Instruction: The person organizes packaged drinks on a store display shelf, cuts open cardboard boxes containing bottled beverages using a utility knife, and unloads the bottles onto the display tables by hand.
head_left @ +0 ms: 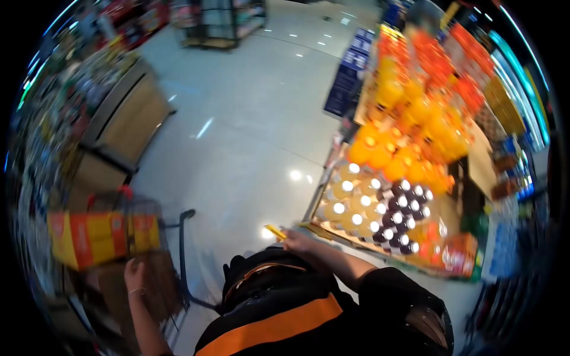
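My right hand [295, 241] is in front of my body, its fingers wrapped round a slim yellow tool [275, 231] that looks like a box cutter. The tool points away to the left, over the floor. On the left, my left hand [135, 275] is over a brown cardboard box [139, 296] in the shopping cart [185, 255]. Its fingers are curled closed; whether anything is inside them is hidden. Just beyond that hand, a yellow and red carton [89, 237] lies across the cart. A bracelet circles my left wrist.
Right of me is a display bin [323, 204] with rows of bottles: orange drinks [392, 148], pale ones [347, 204] and dark ones [399, 219], all with white or orange caps. A wooden counter [127, 118] stands at the left. Shiny floor [237, 130] runs between them towards a shelf rack [222, 24].
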Motion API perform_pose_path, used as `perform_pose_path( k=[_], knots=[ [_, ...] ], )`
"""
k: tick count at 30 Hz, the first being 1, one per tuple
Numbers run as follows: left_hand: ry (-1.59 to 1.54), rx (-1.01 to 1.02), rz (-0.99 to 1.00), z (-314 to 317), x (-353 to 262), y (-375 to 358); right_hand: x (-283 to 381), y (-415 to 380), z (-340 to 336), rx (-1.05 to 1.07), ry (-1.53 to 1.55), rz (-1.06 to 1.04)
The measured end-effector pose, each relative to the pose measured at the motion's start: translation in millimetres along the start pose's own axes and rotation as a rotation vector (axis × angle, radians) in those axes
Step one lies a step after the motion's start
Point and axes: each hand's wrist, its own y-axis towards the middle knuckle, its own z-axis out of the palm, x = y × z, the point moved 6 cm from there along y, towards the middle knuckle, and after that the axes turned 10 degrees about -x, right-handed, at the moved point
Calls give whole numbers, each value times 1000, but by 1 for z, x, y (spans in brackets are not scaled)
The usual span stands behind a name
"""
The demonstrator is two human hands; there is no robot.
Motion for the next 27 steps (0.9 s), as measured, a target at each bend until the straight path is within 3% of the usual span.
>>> perform_pose_path(
  k=[2, 3, 5, 7, 8, 10, 11, 12, 13, 14, 15, 16, 21, 23, 27],
  knots=[
    [-262, 33, -265, 34, 72, 102, -20, 10, 0, -48, 64, 53],
    [-193, -6, -195, 45, 88, 149, -33, 10, -4, -155, -48, 43],
    [-442, -163, -366, 67, 111, 224, -55, 8, -12, -296, -151, 120],
    [-303, -141, -408, 93, 115, 277, -86, -7, -19, -397, -107, 227],
    [-176, -157, -444, 100, 106, 311, -69, -29, -30, -546, -228, 84],
    [-49, -129, -492, 115, 85, 341, -85, -64, -27, -611, 114, 522],
    [74, -129, -555, 123, 81, 352, -113, -82, -24, -687, 2, 547],
    [-20, -83, -563, 144, 101, 376, -122, -97, -21, -757, -124, 569],
    [-232, 45, -572, 169, 121, 395, -138, -120, -12, -750, -123, 711],
    [-485, 218, -606, 193, 139, 408, -111, -134, -2, -714, 57, 892],
    [-830, 552, -629, 217, 148, 415, -101, -145, 6, -686, 84, 999],
    [-1110, 1019, -630, 234, 135, 406, -98, -151, 13, -629, 38, 1045],
    [-660, -51, -954, 219, 193, 422, -78, -151, 35, -675, 252, 1092],
    [-857, 152, -838, 220, 180, 416, -83, -146, 35, -677, 244, 1063],
    [-692, 111, -745, 210, 125, 397, -96, -133, 34, -586, 185, 1044]
  ],
)
